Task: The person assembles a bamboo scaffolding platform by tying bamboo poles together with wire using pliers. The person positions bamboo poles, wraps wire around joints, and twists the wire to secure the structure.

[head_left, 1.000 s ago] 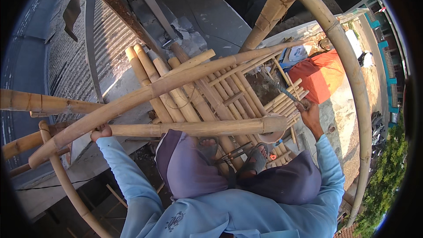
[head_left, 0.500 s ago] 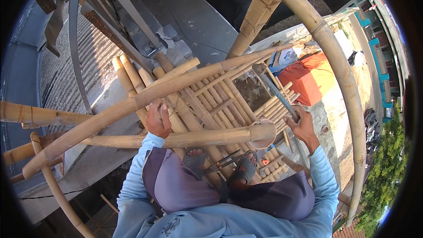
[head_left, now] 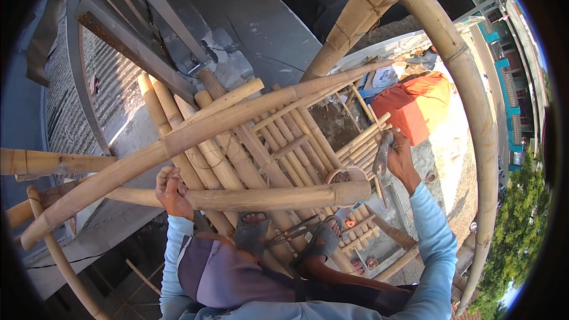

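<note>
With left hand (head_left: 172, 191) clenched around the horizontal bamboo pole (head_left: 249, 197) near its left end, and right hand (head_left: 398, 157) grasping a dark tool (head_left: 381, 153) at far right over the bamboo frame (head_left: 278, 142), I think pole must be kept steady w/ firm grip & feet braced.

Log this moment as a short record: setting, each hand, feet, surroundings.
Setting: a person up on a bamboo scaffold platform, seen from above
Left hand: gripping the horizontal bamboo pole in front of the knees
Right hand: closed on a dark tool, raised near the pole's cut end
Feet: in sandals, resting on the bamboo slats
Surroundings: a curved bamboo pole at right, an orange tarp below, a corrugated roof at left
</note>
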Tool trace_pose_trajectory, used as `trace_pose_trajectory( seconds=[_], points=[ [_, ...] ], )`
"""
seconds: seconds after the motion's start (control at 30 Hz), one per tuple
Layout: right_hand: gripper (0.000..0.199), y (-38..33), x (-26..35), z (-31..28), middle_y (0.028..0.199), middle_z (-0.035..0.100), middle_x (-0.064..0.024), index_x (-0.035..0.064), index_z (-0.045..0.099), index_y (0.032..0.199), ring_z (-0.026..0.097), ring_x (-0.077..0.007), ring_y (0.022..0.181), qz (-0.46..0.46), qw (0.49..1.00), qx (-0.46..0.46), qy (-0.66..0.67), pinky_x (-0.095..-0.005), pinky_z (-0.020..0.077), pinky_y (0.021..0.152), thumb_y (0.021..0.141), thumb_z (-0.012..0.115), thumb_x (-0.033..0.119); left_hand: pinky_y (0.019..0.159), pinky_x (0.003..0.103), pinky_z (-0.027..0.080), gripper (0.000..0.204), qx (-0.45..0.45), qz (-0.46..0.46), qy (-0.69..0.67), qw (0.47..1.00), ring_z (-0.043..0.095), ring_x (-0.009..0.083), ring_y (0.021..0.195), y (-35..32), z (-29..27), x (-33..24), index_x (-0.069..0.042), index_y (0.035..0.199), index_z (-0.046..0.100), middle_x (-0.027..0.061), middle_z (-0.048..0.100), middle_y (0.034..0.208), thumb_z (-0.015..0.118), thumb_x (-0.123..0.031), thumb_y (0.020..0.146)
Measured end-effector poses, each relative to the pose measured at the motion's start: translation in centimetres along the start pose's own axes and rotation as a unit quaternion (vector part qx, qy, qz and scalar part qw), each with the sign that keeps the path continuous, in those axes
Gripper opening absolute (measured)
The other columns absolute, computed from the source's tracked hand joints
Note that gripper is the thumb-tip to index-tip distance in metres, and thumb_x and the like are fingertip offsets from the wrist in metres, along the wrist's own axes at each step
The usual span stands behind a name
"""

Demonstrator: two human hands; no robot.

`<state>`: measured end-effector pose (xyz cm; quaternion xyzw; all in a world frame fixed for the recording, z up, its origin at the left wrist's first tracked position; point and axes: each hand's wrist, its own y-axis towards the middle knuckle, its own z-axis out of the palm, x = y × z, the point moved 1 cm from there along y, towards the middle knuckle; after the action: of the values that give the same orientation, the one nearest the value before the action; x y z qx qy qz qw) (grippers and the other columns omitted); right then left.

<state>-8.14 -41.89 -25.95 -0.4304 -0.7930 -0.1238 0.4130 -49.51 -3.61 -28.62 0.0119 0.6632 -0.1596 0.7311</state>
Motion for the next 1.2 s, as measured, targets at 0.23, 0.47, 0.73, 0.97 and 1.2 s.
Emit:
trace_pose_trajectory(
  seconds=[0.23, 0.47, 0.73, 0.97, 1.2],
  points=[
    [0.025, 2.4, 0.3, 5.7, 0.081, 0.056, -0.0017, 0.0019, 0.061, 0.104, 0.051, -0.0095, 0.075, -0.003, 0.994, 0.003, 0.108, -0.0273, 0.0425, 0.067, 0.101, 0.065, 0.026, 0.057, 0.022, 0.038, 0.057, -0.224, -0.011, -0.104, 0.969, 0.052, 0.0066, 0.072, 4.6, -1.6, -1.2, -0.009, 0.127, 0.056, 0.0067, 0.065, 0.118, 0.078, -0.044, 0.088],
    [0.041, 3.6, -2.4, 5.7, 0.073, 0.061, -0.0074, -0.0008, 0.062, 0.103, 0.058, -0.0179, 0.069, 0.044, 0.997, 0.061, -0.001, -0.0362, 0.0462, 0.065, 0.099, 0.066, 0.039, 0.051, 0.026, 0.034, 0.044, -0.166, 0.032, -0.084, 0.982, 0.065, 0.0132, 0.079, 9.3, -3.5, -0.6, -0.013, 0.112, 0.060, 0.0118, 0.073, 0.110, 0.071, -0.048, 0.088],
    [0.041, 7.0, 2.4, 6.6, 0.089, 0.068, -0.0320, -0.0044, 0.057, 0.118, 0.065, -0.0511, 0.091, -0.066, 0.927, 0.197, -0.311, -0.0575, 0.0493, 0.079, 0.094, 0.063, 0.029, 0.055, 0.029, 0.032, 0.037, -0.268, -0.003, -0.066, 0.961, 0.048, 0.0118, 0.060, 9.4, -0.8, -1.9, -0.019, 0.098, 0.062, -0.0035, 0.057, 0.079, 0.079, -0.045, 0.078],
    [0.033, 4.8, 1.1, 3.3, 0.087, 0.068, -0.0303, -0.0052, 0.062, 0.102, 0.067, -0.0484, 0.088, -0.073, 0.951, 0.121, -0.274, -0.0558, 0.0520, 0.081, 0.092, 0.065, 0.026, 0.055, 0.028, 0.032, 0.032, -0.188, 0.002, -0.097, 0.977, 0.049, 0.0122, 0.060, 10.5, -3.4, -0.9, -0.019, 0.096, 0.064, -0.0037, 0.060, 0.079, 0.078, -0.043, 0.081],
    [0.036, 2.2, -8.7, 1.7, 0.094, 0.068, -0.0343, -0.0063, 0.066, 0.108, 0.068, -0.0490, 0.094, 0.069, 0.928, 0.162, -0.329, -0.0541, 0.0530, 0.086, 0.089, 0.067, 0.025, 0.059, 0.028, 0.034, 0.030, -0.238, -0.003, -0.094, 0.967, 0.051, 0.0109, 0.067, 10.9, -2.7, -0.7, -0.019, 0.097, 0.064, -0.0036, 0.060, 0.084, 0.077, -0.042, 0.081]
  ],
)
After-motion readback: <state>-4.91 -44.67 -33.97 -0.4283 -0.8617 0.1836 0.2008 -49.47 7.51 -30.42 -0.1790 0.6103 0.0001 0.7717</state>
